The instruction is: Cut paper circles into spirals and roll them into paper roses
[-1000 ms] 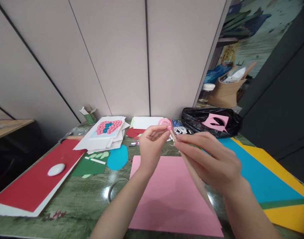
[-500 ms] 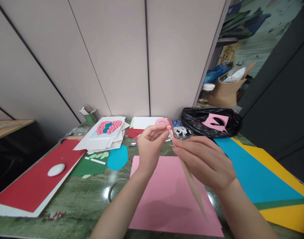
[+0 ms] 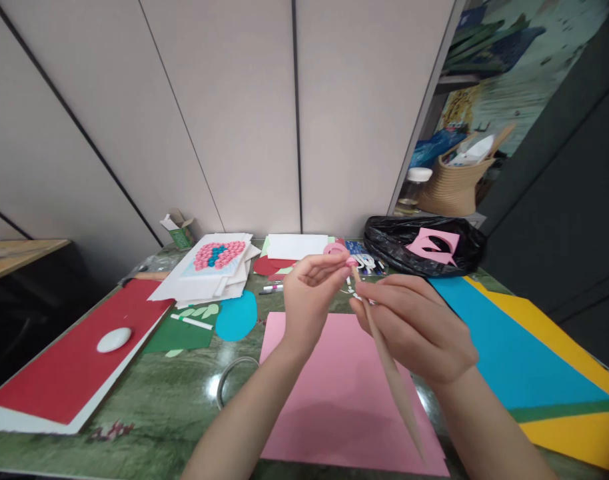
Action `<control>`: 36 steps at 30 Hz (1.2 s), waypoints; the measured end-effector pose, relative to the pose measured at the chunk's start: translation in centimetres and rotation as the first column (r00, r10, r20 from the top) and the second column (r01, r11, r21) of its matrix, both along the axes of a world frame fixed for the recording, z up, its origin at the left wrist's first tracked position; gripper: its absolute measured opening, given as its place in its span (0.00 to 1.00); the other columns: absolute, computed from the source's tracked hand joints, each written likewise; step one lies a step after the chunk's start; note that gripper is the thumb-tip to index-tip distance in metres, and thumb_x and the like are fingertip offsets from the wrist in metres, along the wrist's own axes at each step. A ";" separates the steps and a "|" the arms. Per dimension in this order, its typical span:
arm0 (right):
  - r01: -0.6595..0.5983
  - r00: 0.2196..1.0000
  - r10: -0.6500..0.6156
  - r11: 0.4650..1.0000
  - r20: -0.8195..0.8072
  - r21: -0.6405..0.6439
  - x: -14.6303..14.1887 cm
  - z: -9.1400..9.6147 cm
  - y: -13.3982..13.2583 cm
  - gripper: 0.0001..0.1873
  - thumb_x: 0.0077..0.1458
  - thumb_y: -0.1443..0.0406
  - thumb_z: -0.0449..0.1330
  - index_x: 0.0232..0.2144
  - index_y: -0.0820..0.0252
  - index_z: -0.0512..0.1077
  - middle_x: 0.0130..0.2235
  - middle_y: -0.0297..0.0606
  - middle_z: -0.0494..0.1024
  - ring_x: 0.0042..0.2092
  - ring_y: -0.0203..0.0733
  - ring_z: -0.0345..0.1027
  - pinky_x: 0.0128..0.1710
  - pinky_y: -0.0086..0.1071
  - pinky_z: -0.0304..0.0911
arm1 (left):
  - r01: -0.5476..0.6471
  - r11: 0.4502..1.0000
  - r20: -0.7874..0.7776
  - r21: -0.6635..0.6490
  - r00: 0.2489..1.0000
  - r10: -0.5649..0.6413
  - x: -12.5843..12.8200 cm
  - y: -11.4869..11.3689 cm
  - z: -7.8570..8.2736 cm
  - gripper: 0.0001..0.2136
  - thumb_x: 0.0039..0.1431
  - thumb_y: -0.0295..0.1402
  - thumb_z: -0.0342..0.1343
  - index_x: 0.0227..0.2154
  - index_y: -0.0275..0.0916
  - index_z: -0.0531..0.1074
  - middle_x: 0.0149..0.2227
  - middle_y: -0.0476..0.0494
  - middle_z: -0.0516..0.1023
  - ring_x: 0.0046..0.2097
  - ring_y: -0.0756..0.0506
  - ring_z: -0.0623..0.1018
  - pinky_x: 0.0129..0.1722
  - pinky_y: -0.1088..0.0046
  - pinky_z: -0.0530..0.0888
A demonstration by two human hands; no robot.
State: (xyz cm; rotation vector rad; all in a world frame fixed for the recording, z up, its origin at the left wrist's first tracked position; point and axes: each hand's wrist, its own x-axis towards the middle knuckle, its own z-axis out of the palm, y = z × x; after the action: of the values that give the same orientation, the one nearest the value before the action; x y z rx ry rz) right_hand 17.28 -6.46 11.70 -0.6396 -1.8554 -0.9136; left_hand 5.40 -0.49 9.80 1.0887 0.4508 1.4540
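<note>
Above the pink sheet point(image 3: 324, 400), my left hand point(image 3: 309, 300) pinches a small pink piece point(image 3: 352, 261) between thumb and fingertips. That piece sits at the upper end of a long, pale, wooden-looking stick point(image 3: 397, 387), which slants down toward me and tapers at its near end. My right hand point(image 3: 424, 327) grips the stick just below the pink piece, fingers closed round it. Whether the pink piece is wrapped on the stick or only pressed against it, I cannot tell. Behind my left fingertips a pink ring-shaped roll point(image 3: 334, 248) shows in part.
White papers point(image 3: 164, 287) with a pink-and-blue beaded picture point(image 3: 219, 255) lie at the back left. A red sheet point(image 3: 59, 367) carries a white oval object point(image 3: 114, 340). Blue sheets point(image 3: 514, 347) over yellow lie right, below a black plastic bag point(image 3: 389, 243).
Both hands, with the pink piece and stick, have shifted slightly to the right. The fingers of my right hand have curled more around the stick.
</note>
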 end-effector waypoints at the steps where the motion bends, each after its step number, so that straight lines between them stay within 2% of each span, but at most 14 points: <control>1: -0.001 1.000 0.001 1.000 -0.005 -0.001 0.0 -0.1 0.1 0.11 0.43 0.77 0.65 0.27 0.62 0.68 0.33 0.43 0.78 0.35 0.40 0.71 0.32 0.34 0.71 | -0.003 1.000 -0.004 0.000 1.000 0.003 0.0 0.0 0.0 0.08 0.45 0.25 0.64 0.30 0.38 0.76 0.34 0.46 0.81 0.39 0.49 0.80 0.43 0.73 0.76; 7: -0.030 0.997 0.028 0.999 -0.073 -0.032 0.3 -0.9 0.4 0.12 0.44 0.76 0.64 0.29 0.60 0.68 0.35 0.41 0.79 0.35 0.39 0.71 0.33 0.35 0.72 | -0.024 1.000 -0.018 -0.012 1.000 0.024 0.1 0.0 0.0 0.08 0.43 0.27 0.65 0.30 0.37 0.75 0.34 0.44 0.81 0.40 0.46 0.80 0.44 0.69 0.76; 12: -0.072 0.978 0.055 0.994 -0.201 -0.079 0.1 -0.7 0.3 0.15 0.44 0.78 0.62 0.32 0.57 0.69 0.29 0.36 0.78 0.31 0.38 0.70 0.31 0.34 0.71 | -0.018 1.000 -0.011 -0.020 1.000 0.018 0.1 -0.1 0.1 0.08 0.43 0.27 0.66 0.29 0.38 0.75 0.34 0.45 0.81 0.39 0.46 0.80 0.43 0.69 0.75; 18: -0.067 0.995 0.061 0.995 -0.075 -0.078 0.4 -0.7 0.1 0.14 0.48 0.77 0.61 0.38 0.63 0.71 0.36 0.45 0.78 0.37 0.43 0.72 0.35 0.39 0.72 | -0.019 1.000 -0.013 -0.021 1.000 0.018 0.1 -0.1 0.0 0.08 0.43 0.26 0.65 0.29 0.38 0.75 0.34 0.45 0.81 0.39 0.47 0.80 0.43 0.70 0.75; 28: -0.072 0.990 0.058 0.992 -0.125 -0.107 0.5 -0.6 0.0 0.12 0.49 0.76 0.62 0.37 0.62 0.70 0.35 0.42 0.78 0.38 0.42 0.71 0.35 0.39 0.72 | -0.016 1.000 -0.027 0.002 1.000 0.016 0.1 0.0 -0.1 0.08 0.43 0.26 0.65 0.29 0.39 0.76 0.34 0.46 0.81 0.38 0.48 0.80 0.42 0.71 0.76; 36: -0.090 0.982 0.076 0.993 -0.172 -0.077 0.7 -1.2 0.1 0.17 0.42 0.76 0.67 0.37 0.64 0.71 0.34 0.43 0.79 0.37 0.43 0.72 0.36 0.38 0.73 | 0.011 1.000 0.011 0.026 1.000 -0.011 0.2 -0.1 -0.3 0.08 0.44 0.24 0.65 0.30 0.39 0.76 0.35 0.47 0.82 0.39 0.49 0.80 0.42 0.74 0.76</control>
State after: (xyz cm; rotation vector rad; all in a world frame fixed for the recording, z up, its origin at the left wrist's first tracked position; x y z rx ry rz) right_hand 17.99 -6.41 10.46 -0.6655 -1.7623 -0.7073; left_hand 5.62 -0.59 9.47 1.1018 0.4188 1.4593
